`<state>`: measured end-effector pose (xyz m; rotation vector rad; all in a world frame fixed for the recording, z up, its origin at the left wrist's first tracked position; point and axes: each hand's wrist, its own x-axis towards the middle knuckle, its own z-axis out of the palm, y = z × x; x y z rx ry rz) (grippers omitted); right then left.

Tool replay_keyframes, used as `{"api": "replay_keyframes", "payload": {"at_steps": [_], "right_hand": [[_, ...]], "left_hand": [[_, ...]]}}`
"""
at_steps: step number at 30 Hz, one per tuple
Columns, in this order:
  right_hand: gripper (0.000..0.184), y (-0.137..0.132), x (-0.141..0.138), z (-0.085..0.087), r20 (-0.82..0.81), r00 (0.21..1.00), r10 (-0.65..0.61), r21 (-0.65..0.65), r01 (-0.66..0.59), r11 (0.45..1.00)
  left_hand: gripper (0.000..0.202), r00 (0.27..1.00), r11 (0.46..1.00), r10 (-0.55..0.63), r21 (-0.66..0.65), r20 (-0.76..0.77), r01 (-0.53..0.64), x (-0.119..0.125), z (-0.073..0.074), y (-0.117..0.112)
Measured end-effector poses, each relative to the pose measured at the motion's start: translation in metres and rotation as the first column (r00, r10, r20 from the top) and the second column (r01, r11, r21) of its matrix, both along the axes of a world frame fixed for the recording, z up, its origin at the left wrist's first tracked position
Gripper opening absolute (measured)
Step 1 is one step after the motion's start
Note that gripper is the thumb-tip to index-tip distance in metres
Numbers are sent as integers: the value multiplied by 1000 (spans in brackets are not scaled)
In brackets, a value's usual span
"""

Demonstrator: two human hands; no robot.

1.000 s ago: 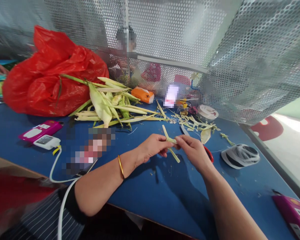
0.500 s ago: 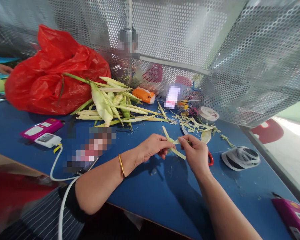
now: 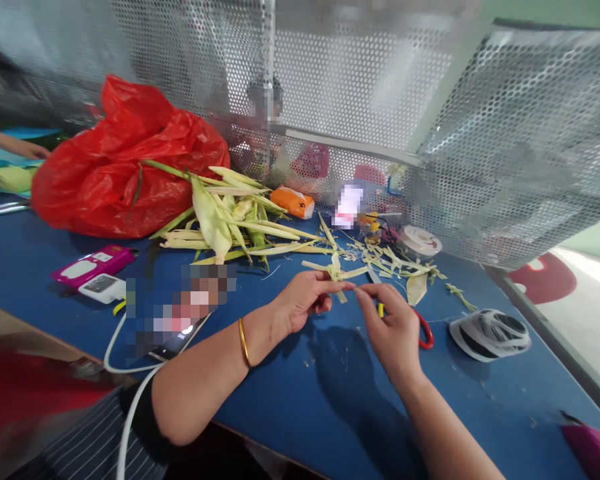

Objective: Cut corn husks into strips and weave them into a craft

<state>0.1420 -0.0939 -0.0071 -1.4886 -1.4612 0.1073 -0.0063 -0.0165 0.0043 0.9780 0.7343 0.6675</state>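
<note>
Left hand pinching crossed leaf strips above the blue table; right hand just right of them, fingertips pinched together, whether on a strip cannot be told. Red-handled scissors beneath. Farther left, corn husks, then red plastic bag.

Behind the matt blue counter stands a dull perforated metal screen, with a glossy, crinkled red plastic bag at the counter's far left beside smooth, fibrous pale-green leaf strips, and a shiny gold bangle nearer.
</note>
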Motion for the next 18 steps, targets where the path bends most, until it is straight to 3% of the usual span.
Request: {"api": "replay_keyframes", "payload": {"at_steps": [2, 5, 18], "right_hand": [[23, 1, -7, -4, -96, 990, 101, -116, -112, 987], [27, 4, -14, -8, -251, 961, 116, -198, -168, 966], [29, 0, -18, -1, -370, 894, 254, -94, -308, 947]], "left_hand": [[25, 1000, 1000, -5, 10, 8, 5, 0, 0, -1], [23, 1000, 999, -19, 30, -11, 19, 2, 0, -4], [27, 1000, 992, 1, 123, 17, -3, 4, -6, -3]]}}
